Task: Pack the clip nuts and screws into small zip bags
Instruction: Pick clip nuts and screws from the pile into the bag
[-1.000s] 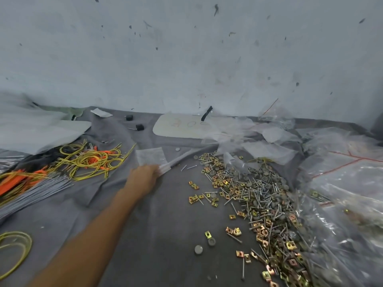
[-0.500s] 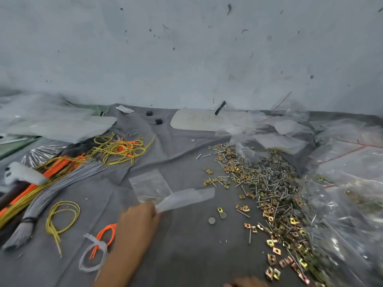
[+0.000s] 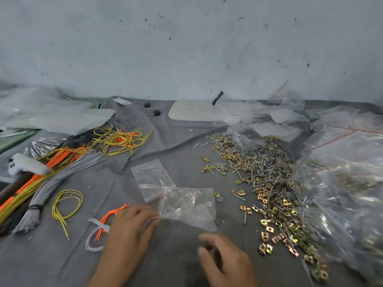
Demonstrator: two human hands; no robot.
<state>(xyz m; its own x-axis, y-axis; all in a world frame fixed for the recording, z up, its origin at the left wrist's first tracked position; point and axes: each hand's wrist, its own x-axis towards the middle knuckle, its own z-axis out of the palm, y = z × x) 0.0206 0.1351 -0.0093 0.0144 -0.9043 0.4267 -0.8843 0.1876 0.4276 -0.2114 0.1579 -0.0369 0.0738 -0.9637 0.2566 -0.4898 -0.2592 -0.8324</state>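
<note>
Clear plastic zip bag (image 3: 187,206) pinched at its red-striped mouth by your left hand (image 3: 132,226).

Its long axis runs left to right, mouth toward your left fingers (image 3: 150,217), which are closed on the edge; it looks crinkled and hangs just above the grey worktop (image 3: 62,259), beside the clip nuts and screws (image 3: 267,179). Your right hand (image 3: 223,259) hovers loosely spread, holding nothing.

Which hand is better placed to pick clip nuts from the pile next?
Probably the right hand: it looks free and lies nearer the pile of clip nuts and screws. The left hand pinches the zip bag.
</note>
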